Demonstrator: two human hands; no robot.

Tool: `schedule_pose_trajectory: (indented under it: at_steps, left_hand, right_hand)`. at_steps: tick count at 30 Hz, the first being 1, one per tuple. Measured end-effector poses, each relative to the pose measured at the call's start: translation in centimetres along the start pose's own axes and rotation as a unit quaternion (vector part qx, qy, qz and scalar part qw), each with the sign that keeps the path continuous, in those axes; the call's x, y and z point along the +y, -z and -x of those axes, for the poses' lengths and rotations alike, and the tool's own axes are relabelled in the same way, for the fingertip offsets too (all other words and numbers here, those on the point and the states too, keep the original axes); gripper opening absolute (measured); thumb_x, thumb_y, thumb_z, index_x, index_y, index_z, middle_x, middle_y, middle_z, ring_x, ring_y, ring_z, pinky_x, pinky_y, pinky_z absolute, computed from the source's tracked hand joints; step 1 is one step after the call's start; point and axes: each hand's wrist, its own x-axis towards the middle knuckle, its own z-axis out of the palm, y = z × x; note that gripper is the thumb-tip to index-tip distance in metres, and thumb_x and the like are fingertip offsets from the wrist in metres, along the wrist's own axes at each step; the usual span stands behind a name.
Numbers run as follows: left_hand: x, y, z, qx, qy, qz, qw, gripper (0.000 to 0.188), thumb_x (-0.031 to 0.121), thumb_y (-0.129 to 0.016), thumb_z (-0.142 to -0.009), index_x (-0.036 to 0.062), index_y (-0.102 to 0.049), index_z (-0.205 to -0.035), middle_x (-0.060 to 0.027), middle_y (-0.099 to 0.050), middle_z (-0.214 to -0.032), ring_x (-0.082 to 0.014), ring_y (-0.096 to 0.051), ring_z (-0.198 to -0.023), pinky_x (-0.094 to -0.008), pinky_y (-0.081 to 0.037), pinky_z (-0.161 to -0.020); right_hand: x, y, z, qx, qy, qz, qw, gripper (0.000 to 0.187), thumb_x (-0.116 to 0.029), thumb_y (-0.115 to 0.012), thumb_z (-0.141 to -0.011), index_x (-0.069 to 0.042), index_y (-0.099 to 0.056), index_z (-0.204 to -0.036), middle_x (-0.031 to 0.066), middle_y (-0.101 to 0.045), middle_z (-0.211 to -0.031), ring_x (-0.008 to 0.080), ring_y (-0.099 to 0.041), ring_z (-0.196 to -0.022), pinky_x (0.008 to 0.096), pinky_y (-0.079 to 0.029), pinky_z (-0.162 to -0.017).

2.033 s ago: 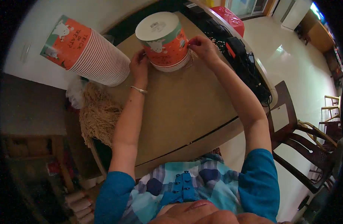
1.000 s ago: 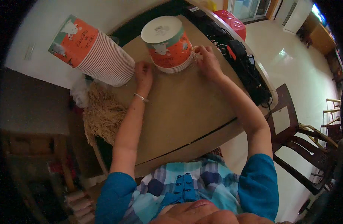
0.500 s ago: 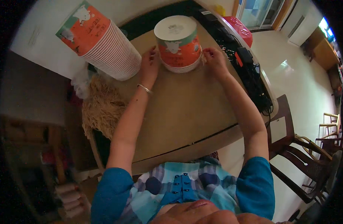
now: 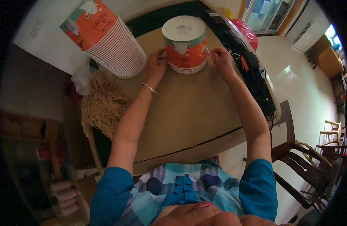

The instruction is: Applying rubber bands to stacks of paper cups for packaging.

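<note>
A short stack of orange and green paper buckets (image 4: 186,54) stands upside down on the table, white base up, with a cartoon animal on its side. Against its left side is my left hand (image 4: 157,67), fingers closed at the wall; what they pinch, if anything, is too small to make out. On the other side my right hand (image 4: 223,63) pinches a thin beige string (image 4: 211,60) close to the lowest rims. A tall leaning stack of the same buckets (image 4: 115,47) rises at the left. Below it a thick bundle of beige strings (image 4: 103,103) hangs over the table's left edge.
The brown-topped table (image 4: 188,113) has a dark green border. Black cables and adapters (image 4: 252,62) lie along its right side. Beyond are a red stool (image 4: 246,34) and dark wooden chairs (image 4: 301,162). A clear plastic bag (image 4: 82,80) lies beside the strings.
My left hand has moved right and forward, up against the short bucket stack, and its fingers have closed. My right hand stays at the other side, still pinching the string.
</note>
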Motion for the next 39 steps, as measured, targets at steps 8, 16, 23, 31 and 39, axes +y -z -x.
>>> schedule_pose_trajectory:
  at_steps: [8,16,23,31,39]
  left_hand:
    - [-0.7,-0.2,-0.2,0.003,0.0,-0.021,1.0,0.041,0.008,-0.059,-0.084,0.0056,-0.052,-0.125,-0.0121,-0.056,-0.112,-0.0206,-0.061,-0.093,-0.0307,-0.051,-0.079]
    - [1.3,0.3,0.2,0.004,0.0,-0.002,1.0,0.045,0.006,-0.059,-0.083,0.0062,-0.049,-0.128,-0.0123,-0.057,-0.11,-0.02,-0.059,-0.096,-0.0307,-0.051,-0.08]
    - [-1.5,0.6,0.6,0.018,0.048,0.031,0.998,0.038,0.018,-0.06,-0.084,0.0034,-0.053,-0.119,-0.0134,-0.062,-0.104,-0.02,-0.062,-0.094,-0.0309,-0.051,-0.079]
    - [0.1,1.2,0.0,0.039,0.12,0.067,0.99,0.033,0.029,-0.058,-0.087,0.0044,-0.062,-0.11,-0.0122,-0.066,-0.094,-0.0225,-0.064,-0.087,-0.0324,-0.05,-0.076]
    - [3.3,1.7,-1.0,0.018,0.115,0.048,0.992,0.029,0.029,-0.061,-0.085,0.0053,-0.068,-0.099,-0.0135,-0.068,-0.091,-0.0236,-0.065,-0.084,-0.0333,-0.049,-0.073]
  right_hand:
    - [1.6,-0.3,0.1,0.021,0.022,-0.055,0.998,0.013,-0.01,-0.061,-0.084,-0.001,-0.062,-0.092,0.0099,-0.062,-0.082,0.018,-0.059,-0.076,0.0313,-0.048,-0.068]
    - [-1.6,0.4,1.9,-0.059,-0.044,-0.099,0.992,0.016,-0.009,-0.06,-0.084,-0.002,-0.062,-0.098,0.0039,-0.063,-0.084,0.0106,-0.057,-0.072,0.0252,-0.047,-0.064]
    - [-1.4,0.6,0.8,-0.094,-0.021,-0.033,0.995,0.013,-0.01,-0.058,-0.085,-0.001,-0.063,-0.093,0.0039,-0.063,-0.08,0.0121,-0.055,-0.067,0.0262,-0.045,-0.062]
    - [-1.2,0.7,1.4,-0.003,0.046,-0.029,0.999,0.019,-0.018,-0.063,-0.087,-0.005,-0.063,-0.101,0.0087,-0.059,-0.096,0.0163,-0.057,-0.079,0.0287,-0.047,-0.068]
    - [-2.0,-0.6,1.6,0.02,0.069,0.039,0.997,0.023,-0.02,-0.064,-0.087,-0.007,-0.062,-0.106,0.0106,-0.056,-0.094,0.0179,-0.059,-0.078,0.03,-0.048,-0.068]
